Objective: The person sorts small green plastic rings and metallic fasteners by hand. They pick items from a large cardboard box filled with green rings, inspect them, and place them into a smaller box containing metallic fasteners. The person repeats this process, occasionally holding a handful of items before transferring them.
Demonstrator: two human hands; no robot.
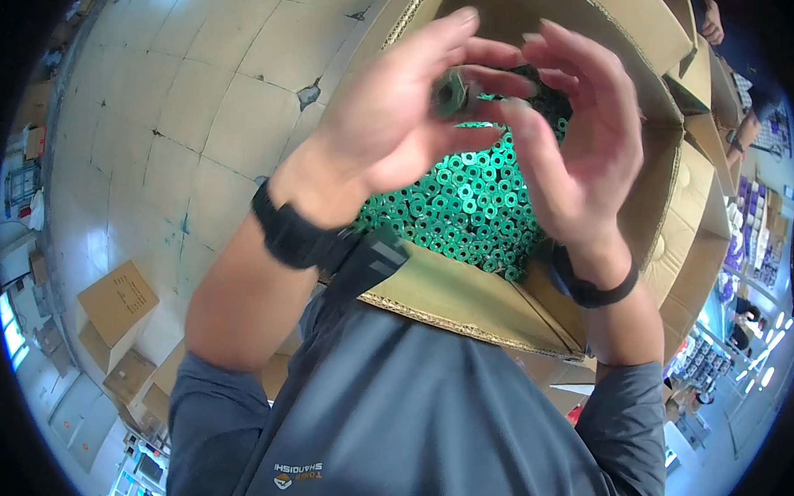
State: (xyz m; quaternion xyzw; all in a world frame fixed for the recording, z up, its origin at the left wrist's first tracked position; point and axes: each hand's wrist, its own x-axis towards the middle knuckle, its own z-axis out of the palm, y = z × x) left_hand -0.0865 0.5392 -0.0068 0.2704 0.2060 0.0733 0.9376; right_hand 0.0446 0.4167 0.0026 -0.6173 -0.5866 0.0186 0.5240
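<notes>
A large open cardboard box (465, 316) stands in front of me, and a pile of small green ring-ended pieces (469, 194) with dark centre holes covers its inside. Above the pile, my left hand (393, 99) has its fingers around a dark green piece with a round, ring-like end (452, 94). Its far part is hidden by the fingers and blurred. My right hand (589, 132) faces it, thumb and fingers curved apart, with nothing visible in the grasp. Its fingertips are close to those of the left hand. Both wrists wear black bands.
Further cardboard boxes (701, 184) stand against the right side of the large box. An open carton (119, 308) lies on the tiled floor (236, 94) to the left. At the upper right, another person's hand (712, 27) shows. Stacked goods (752, 221) fill the far right.
</notes>
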